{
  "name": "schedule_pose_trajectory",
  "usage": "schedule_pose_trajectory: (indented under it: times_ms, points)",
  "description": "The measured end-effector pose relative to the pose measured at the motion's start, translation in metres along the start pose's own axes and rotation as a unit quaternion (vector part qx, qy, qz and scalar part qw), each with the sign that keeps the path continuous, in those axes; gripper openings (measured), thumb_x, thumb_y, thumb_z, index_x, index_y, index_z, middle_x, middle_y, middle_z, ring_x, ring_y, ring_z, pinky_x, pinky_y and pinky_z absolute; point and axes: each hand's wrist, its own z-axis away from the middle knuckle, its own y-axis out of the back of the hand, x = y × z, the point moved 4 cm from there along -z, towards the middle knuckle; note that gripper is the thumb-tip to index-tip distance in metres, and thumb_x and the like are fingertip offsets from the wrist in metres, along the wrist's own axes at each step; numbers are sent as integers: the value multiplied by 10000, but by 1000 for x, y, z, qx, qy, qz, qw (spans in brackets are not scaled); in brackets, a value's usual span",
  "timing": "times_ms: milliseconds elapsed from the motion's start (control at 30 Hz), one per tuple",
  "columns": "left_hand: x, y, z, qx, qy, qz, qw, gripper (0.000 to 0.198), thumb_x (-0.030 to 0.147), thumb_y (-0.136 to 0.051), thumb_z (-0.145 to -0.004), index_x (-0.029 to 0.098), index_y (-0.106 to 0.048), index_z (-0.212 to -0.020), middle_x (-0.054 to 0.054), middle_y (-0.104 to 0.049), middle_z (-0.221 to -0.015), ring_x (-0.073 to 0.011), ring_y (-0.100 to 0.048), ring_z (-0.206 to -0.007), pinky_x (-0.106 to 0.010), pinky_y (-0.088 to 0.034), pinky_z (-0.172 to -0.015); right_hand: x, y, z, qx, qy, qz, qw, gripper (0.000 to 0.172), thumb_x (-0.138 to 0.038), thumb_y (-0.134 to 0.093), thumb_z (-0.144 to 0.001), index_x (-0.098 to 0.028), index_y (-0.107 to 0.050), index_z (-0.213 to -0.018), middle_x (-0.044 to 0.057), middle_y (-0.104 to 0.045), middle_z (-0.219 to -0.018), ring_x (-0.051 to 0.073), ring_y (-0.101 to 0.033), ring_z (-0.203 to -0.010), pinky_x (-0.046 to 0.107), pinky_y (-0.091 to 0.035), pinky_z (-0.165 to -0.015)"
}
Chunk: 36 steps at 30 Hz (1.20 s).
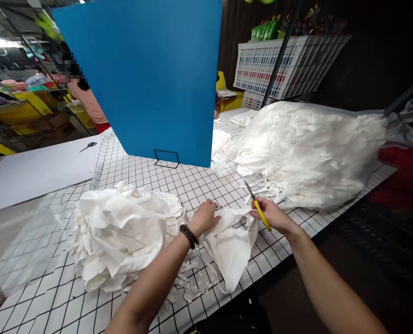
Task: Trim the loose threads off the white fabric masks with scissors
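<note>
My left hand (205,217), with a dark bead bracelet at the wrist, is closed on a piece of white cloth (229,246) that lies over the table's near edge. My right hand (270,214) grips yellow-handled scissors (258,206); their blades point up and away, just above the cloth's upper right corner. Thin white strips (188,283) lie under and in front of the cloth.
A heap of white cloth pieces (123,232) sits left of my hands and a large clear bag of white cloth (307,148) to the right. A blue board (147,74) stands behind on the grid-patterned tablecloth (192,181). Another person (88,102) and a second pair of scissors (88,146) are at far left.
</note>
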Motion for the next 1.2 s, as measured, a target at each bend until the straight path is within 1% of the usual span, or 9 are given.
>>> schedule_pose_trajectory:
  times_ms: [133,300,467,567,700,767,1000,1133,1200]
  points:
    - [-19,1,-11,1,40,60,997,190,15,-663,-631,150,-656,-766,-89,-626,-850,-248,-600,-866,-361,-453,-832,-6,11,10,18,16,3,1000,296,-265,-812,-586,-183,-564,-725,-55,-527,-655,106,-477,-591,226,-377,-559]
    - [-31,28,25,47,94,220,970,175,212,-663,-726,159,-658,-892,20,-526,-600,-150,-530,-584,-280,-446,-629,-19,33,-15,123,68,-20,990,357,-389,-787,-598,-214,-503,-724,-60,-480,-676,109,-453,-605,235,-379,-573]
    - [-13,33,72,129,108,411,896,341,356,-650,-742,184,-553,-1021,11,-566,-803,-92,-548,-641,-215,-458,-628,-46,10,-60,162,98,-9,982,381,-365,-790,-576,-232,-543,-833,-21,-523,-783,163,-505,-741,276,-427,-660]
    - [-5,27,89,175,105,478,855,301,272,-650,-713,200,-527,-978,28,-523,-820,-68,-528,-666,-173,-439,-627,-59,-29,-57,101,93,9,990,358,-303,-803,-589,-232,-601,-876,5,-577,-827,179,-536,-773,297,-455,-675]
    - [-5,18,97,210,83,546,807,313,132,-664,-649,191,-552,-934,28,-516,-801,-72,-514,-668,-158,-414,-596,-45,-105,-17,-185,26,-46,981,295,-305,-797,-644,-208,-585,-824,2,-611,-831,144,-554,-704,298,-486,-661]
    - [-7,17,98,218,60,531,816,289,125,-668,-663,185,-575,-929,18,-535,-800,-91,-531,-697,-178,-430,-622,-32,-129,0,-247,5,-77,966,353,-286,-818,-621,-200,-573,-862,-7,-610,-847,128,-552,-698,277,-473,-661]
    - [-16,16,107,253,50,502,825,198,221,-700,-771,180,-619,-947,-19,-615,-873,-140,-592,-876,-257,-452,-839,-24,-119,10,-184,14,-62,981,279,-249,-776,-676,-190,-550,-828,-38,-554,-780,114,-515,-686,248,-425,-648]
    - [-15,5,105,175,99,569,797,344,315,-692,-786,171,-584,-1080,-47,-618,-942,-169,-617,-908,-296,-482,-833,-33,-109,18,-165,62,1,984,242,-179,-729,-682,-202,-563,-857,-27,-576,-812,140,-536,-737,253,-434,-660]
    - [-12,6,103,149,115,542,819,384,397,-661,-812,167,-572,-1106,-54,-599,-965,-151,-601,-829,-277,-494,-743,-33,-110,22,-146,77,40,986,206,-167,-698,-695,-208,-563,-845,-37,-566,-767,134,-512,-695,243,-414,-622]
